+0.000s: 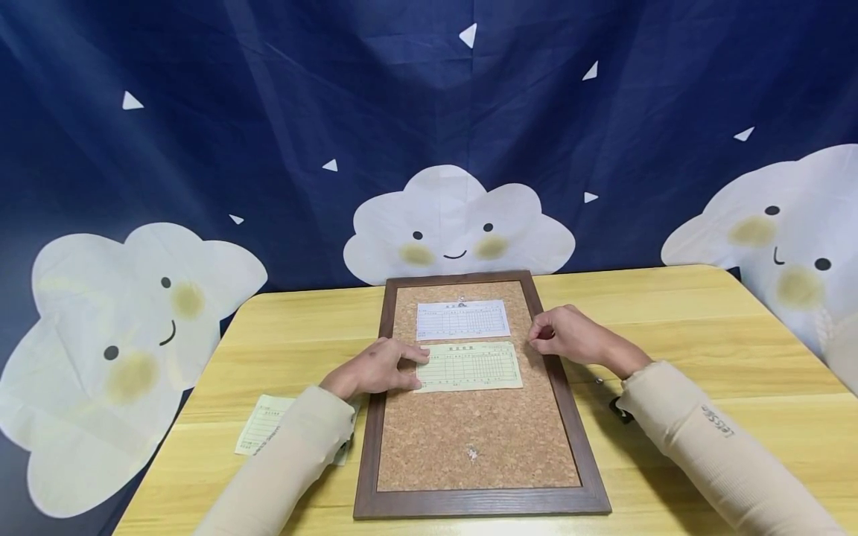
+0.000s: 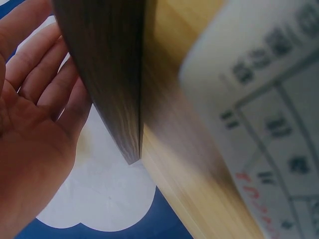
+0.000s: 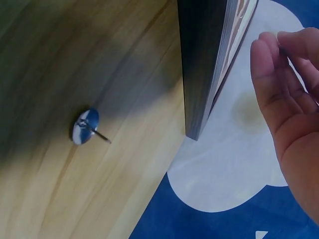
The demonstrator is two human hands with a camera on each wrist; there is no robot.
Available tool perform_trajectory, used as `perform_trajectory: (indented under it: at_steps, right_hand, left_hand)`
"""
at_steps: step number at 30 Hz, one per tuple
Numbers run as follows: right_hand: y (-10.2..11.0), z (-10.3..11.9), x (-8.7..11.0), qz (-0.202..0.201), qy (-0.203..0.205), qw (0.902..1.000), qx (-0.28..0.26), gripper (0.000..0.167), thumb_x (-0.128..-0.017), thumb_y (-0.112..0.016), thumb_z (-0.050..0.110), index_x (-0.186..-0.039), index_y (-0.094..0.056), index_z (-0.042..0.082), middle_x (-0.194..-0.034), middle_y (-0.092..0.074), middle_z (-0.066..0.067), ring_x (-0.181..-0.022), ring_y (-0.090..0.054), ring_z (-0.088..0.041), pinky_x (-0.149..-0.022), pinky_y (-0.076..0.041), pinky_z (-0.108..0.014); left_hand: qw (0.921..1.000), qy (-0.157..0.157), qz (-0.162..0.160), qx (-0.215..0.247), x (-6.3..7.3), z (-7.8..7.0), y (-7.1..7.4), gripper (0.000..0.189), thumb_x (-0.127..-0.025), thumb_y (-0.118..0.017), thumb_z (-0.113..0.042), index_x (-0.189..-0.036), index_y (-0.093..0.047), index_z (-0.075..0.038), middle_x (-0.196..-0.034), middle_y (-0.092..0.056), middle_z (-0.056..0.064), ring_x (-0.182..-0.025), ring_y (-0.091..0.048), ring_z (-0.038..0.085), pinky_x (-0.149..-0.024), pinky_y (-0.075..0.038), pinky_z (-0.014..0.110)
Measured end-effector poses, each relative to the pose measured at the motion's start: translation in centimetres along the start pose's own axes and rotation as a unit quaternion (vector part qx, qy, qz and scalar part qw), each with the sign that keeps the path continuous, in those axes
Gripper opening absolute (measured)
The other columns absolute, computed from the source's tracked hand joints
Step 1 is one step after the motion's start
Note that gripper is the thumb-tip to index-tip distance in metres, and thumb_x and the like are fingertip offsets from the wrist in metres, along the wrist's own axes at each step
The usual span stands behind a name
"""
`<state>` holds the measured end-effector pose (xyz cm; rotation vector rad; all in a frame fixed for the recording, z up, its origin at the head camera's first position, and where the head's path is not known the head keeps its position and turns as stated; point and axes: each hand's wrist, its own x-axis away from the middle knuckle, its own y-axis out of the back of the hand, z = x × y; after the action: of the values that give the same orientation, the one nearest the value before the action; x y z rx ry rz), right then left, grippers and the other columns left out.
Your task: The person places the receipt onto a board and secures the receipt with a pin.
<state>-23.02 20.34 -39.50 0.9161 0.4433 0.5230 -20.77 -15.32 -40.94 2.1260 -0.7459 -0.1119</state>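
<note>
Just toward 12 o'clock from the middle of the corkboard (image 1: pixel 429 454), the green slip (image 1: pixel 472 370) is lying flat; the white slip (image 1: pixel 462 321) is sitting nearer 12. Left hand (image 1: pixel 378 366), at 10, is touching the green slip's left edge, fingers and thumb spread. Right hand (image 1: pixel 570 333), at 2, is hanging about the frame's (image 1: pixel 579 447) right side, fingertips pressed together, seemingly pinching a tiny pin (image 3: pixel 282 50).

Risks: slip could be skewing if left fingers are pressing unevenly; pin could be dropping or pricking, pinch being so small; loose tack (image 3: pixel 85 126) at 3 is lying point exposed, so the right sleeve (image 1: pixel 710 439) could be catching it.

Hard to see: pin is barely showing; black item (image 1: pixel 625 412) at 3 is hiding partly under that sleeve; left sleeve (image 1: pixel 295 454) is covering spare papers (image 1: pixel 258 424) at 8; shiny cluster (image 1: pixel 472 452) at 6 is blurring; left wrist view: frame is hiding fingertips.
</note>
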Motion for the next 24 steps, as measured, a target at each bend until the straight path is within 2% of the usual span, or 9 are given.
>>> perform_trajectory:
  at_steps: [4, 8, 15, 24]
  right_hand:
    - [0.0, -0.1, -0.1, 0.018, -0.016, 0.9996, -0.011, 0.003, -0.087, -0.076, 0.006, -0.085, -0.077, 0.008, -0.083, -0.072, 0.006, -0.074, -0.061, -0.006, -0.067, -0.052, -0.026]
    - [0.0, 0.0, -0.3, 0.026, -0.024, 0.9991, -0.025, 0.005, -0.088, -0.077, 0.011, -0.086, -0.077, 0.007, -0.085, -0.072, 0.006, -0.076, -0.062, -0.008, -0.067, -0.052, -0.026]
    - [-0.2, 0.6, -1.1, 0.019, -0.022, 0.9985, -0.046, 0.009, -0.085, -0.079, 0.009, -0.079, -0.073, 0.014, -0.074, -0.066, 0.011, -0.067, -0.056, -0.006, -0.062, -0.049, -0.023]
    - [-0.5, 0.9, -1.6, 0.039, -0.026, 0.9942, -0.097, 0.007, -0.088, -0.075, 0.006, -0.081, -0.074, 0.006, -0.071, -0.067, 0.004, -0.066, -0.061, -0.009, -0.061, -0.053, -0.025]
  left_hand:
    - [1.0000, -0.001, 0.001, 0.001, 0.0, 0.0, 0.0, 0.042, -0.087, -0.078, -0.012, -0.128, -0.069, -0.007, -0.141, -0.058, 0.008, -0.136, -0.047, 0.028, -0.112, -0.037, 0.044]
    - [1.0000, -0.001, 0.000, -0.002, 0.0, 0.1, 0.0, 0.042, -0.088, -0.078, -0.012, -0.128, -0.069, -0.008, -0.141, -0.058, 0.008, -0.136, -0.046, 0.028, -0.113, -0.037, 0.044]
    - [1.0000, 0.000, -0.003, 0.002, 0.0, 0.0, 0.0, 0.042, -0.087, -0.079, -0.012, -0.128, -0.069, -0.008, -0.141, -0.058, 0.008, -0.137, -0.046, 0.028, -0.113, -0.036, 0.044]
    - [0.9999, 0.005, -0.002, 0.010, 0.0, -0.1, 0.0, 0.043, -0.087, -0.079, -0.012, -0.128, -0.069, -0.008, -0.142, -0.057, 0.008, -0.137, -0.045, 0.028, -0.113, -0.036, 0.044]
